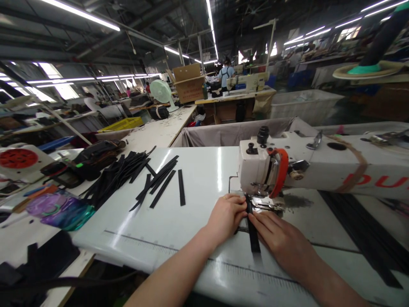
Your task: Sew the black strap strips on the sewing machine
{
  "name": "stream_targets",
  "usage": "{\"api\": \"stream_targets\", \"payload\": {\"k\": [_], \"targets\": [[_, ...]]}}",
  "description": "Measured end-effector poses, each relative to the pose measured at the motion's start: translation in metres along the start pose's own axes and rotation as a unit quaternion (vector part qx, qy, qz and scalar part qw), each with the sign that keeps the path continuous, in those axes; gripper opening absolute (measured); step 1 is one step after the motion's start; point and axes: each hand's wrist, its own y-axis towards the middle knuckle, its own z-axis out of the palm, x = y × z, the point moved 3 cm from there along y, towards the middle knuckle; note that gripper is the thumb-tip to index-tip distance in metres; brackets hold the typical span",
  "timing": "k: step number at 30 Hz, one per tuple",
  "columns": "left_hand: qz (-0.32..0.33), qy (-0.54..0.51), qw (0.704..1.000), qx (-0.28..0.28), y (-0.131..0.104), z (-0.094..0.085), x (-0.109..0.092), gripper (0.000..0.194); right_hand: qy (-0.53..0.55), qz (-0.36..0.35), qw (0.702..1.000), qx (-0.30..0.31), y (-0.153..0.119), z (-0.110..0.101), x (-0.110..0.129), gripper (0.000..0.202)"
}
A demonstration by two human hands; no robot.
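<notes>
A narrow black strip lies under the needle area of a white sewing machine, its near end pointing toward me. My left hand grips the strip's left edge close to the presser foot, fingers pressed together. From the right, my right hand rests on the machine bed with its fingertips on the strip's right edge; the fingers lie stretched and fairly flat. A metal guide plate sits just beyond the right fingertips. The needle tip is too small to make out.
Loose black strips lie left on the table, beside a larger pile. Longer black strips lie under the machine arm. A purple and teal pouch is at the far left. A fan and cardboard box stand behind.
</notes>
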Motion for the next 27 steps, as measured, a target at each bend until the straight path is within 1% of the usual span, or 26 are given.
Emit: {"api": "stream_targets", "payload": {"k": [3, 5, 8, 13, 16, 18, 21, 27], "targets": [[0.024, 0.001, 1.0, 0.013, 0.0, -0.002, -0.001, 0.01, 0.001, -0.004, 1.0, -0.005, -0.001, -0.002, 0.002, 0.033], [0.029, 0.001, 0.999, 0.022, -0.001, -0.001, -0.002, 0.012, 0.004, -0.015, 1.0, -0.013, -0.001, -0.005, 0.003, 0.032], [0.022, 0.003, 0.999, 0.028, -0.002, 0.0, -0.003, 0.013, 0.003, -0.021, 0.999, -0.026, -0.001, -0.007, 0.004, 0.032], [0.02, 0.021, 0.999, 0.043, -0.001, 0.0, -0.007, 0.014, 0.006, -0.015, 0.999, -0.028, -0.002, -0.007, 0.004, 0.031], [-0.001, 0.032, 0.998, 0.049, 0.0, 0.0, -0.011, 0.015, 0.004, -0.02, 0.999, -0.032, -0.002, -0.007, 0.005, 0.032], [-0.013, 0.039, 0.998, 0.041, 0.0, -0.001, -0.013, 0.015, 0.007, -0.009, 1.0, -0.029, -0.001, -0.007, 0.004, 0.033], [-0.014, 0.045, 0.998, 0.03, 0.0, -0.001, -0.015, 0.016, 0.015, 0.018, 1.0, -0.014, 0.002, -0.007, 0.003, 0.032], [-0.006, 0.054, 0.998, 0.033, 0.002, 0.0, -0.01, 0.012, 0.06, 0.046, 0.997, -0.011, 0.004, -0.007, 0.0, 0.027]]}}
